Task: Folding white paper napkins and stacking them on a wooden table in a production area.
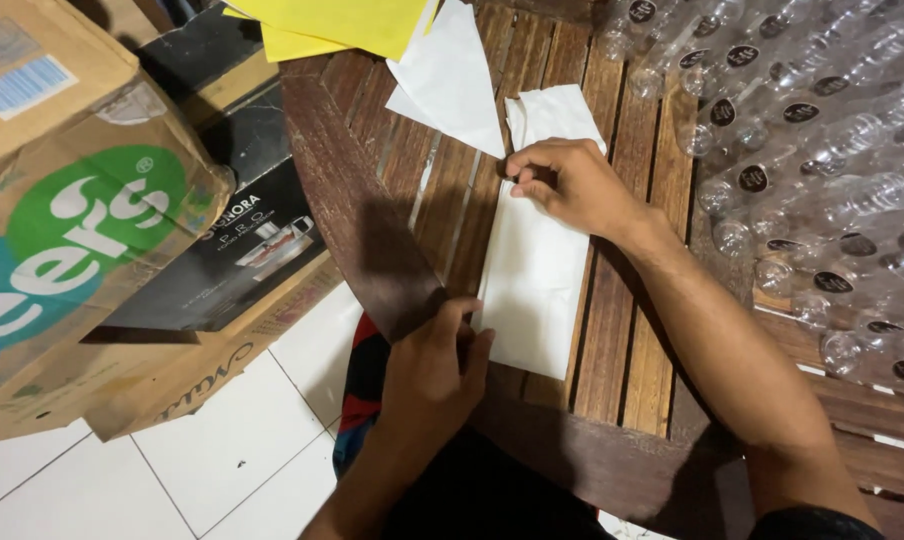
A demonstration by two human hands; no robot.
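Note:
A white sheet of paper (534, 270), folded into a long narrow strip, lies on the round wooden slatted table (622, 330). My left hand (434, 368) pinches its near left corner at the table's rim. My right hand (570, 185) presses down on the far end of the strip, fingers curled over the fold. A second white sheet (452, 80), folded to a triangle, lies just beyond it. Yellow paper sheets (342, 25) rest at the far edge of the table.
Several clear plastic bottles with black caps (822, 130) are piled on the right side of the table. Brown cardboard boxes (72, 220) and a black appliance box (242, 240) stand at left on the white tiled floor (222, 450).

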